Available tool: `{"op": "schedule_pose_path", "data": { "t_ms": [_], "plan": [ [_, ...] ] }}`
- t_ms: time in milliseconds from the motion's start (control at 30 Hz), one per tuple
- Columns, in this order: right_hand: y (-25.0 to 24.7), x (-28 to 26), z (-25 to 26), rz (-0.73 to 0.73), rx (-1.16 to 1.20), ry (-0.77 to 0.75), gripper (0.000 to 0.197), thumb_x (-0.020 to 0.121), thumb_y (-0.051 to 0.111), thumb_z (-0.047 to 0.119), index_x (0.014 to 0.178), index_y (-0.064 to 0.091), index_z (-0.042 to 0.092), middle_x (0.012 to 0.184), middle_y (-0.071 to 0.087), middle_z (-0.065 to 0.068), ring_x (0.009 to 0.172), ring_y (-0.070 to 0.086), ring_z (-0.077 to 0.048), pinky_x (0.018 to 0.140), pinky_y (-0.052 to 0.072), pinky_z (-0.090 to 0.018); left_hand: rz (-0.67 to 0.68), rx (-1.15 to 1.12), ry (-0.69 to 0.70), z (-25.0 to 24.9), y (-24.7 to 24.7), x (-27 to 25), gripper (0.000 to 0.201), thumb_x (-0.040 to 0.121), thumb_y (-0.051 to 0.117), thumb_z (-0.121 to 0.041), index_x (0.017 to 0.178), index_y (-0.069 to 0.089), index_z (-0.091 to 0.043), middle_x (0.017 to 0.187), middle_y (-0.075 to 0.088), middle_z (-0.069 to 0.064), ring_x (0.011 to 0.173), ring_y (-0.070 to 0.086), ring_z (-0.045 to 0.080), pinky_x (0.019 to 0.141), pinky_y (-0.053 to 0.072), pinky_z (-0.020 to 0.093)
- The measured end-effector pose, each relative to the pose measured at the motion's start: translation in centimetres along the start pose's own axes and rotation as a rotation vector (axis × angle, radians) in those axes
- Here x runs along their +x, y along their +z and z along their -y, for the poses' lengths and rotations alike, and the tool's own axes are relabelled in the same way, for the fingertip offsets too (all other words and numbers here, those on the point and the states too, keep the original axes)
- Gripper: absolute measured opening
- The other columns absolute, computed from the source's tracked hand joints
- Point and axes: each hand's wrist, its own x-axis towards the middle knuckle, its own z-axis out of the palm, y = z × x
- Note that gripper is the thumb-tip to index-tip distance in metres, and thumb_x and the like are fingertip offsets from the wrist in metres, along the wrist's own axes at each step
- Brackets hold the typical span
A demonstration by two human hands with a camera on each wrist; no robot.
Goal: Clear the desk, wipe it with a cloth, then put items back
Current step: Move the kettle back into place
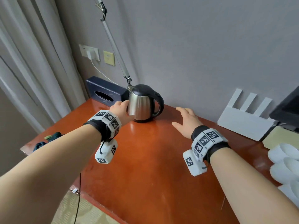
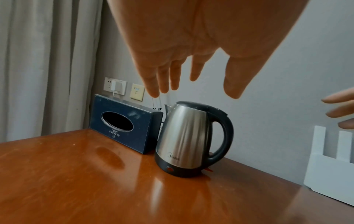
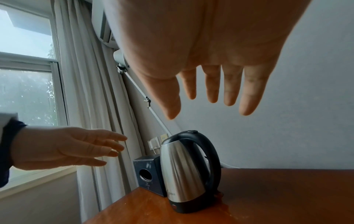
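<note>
A steel kettle (image 1: 144,104) with a black lid and handle stands at the back of the red-brown wooden desk (image 1: 145,167). My left hand (image 1: 123,110) is open just to the left of its body, fingers straight. In the right wrist view a gap shows between the left hand (image 3: 67,148) and the kettle (image 3: 187,171). My right hand (image 1: 184,118) hovers open above the desk, to the right of the kettle's handle, holding nothing. From the left wrist view the kettle (image 2: 187,139) sits below the spread fingers (image 2: 195,72). A dark cloth (image 1: 48,139) lies at the desk's left edge.
A dark blue tissue box (image 1: 105,92) leans at the back left corner, close behind the kettle. A white router (image 1: 246,117) rests against the wall on the right, with white cups (image 1: 284,162) and a dark screen (image 1: 288,109) beyond. A lamp arm (image 1: 113,44) rises behind the kettle.
</note>
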Motion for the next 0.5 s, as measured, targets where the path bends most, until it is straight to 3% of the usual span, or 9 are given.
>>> {"op": "schedule_pose_path", "data": {
  "t_ms": [267,500],
  "plan": [
    [1.5,7.6,3.4,0.016,0.022,0.157,0.063,0.093,0.053,0.029,0.147,0.022,0.021,0.151,0.025,-0.008,0.137,0.032,-0.027,0.111,0.03,-0.039,0.104,-0.024,0.106,2.2,-0.6,10.5,0.079,0.085,0.063,-0.037,0.148,0.019,-0.02,0.147,0.032,0.012,0.134,0.035,0.032,0.107,0.033,0.04],
    [2.6,14.8,6.5,0.022,0.078,0.278,0.068,0.093,0.054,0.026,0.149,0.015,0.023,0.153,0.024,-0.008,0.136,0.035,-0.026,0.109,0.031,-0.035,0.141,0.002,0.233,3.3,-1.0,18.4,0.093,0.076,0.072,-0.041,0.149,0.019,-0.019,0.155,0.013,0.01,0.14,0.023,0.033,0.112,0.026,0.041]
  ]
}}
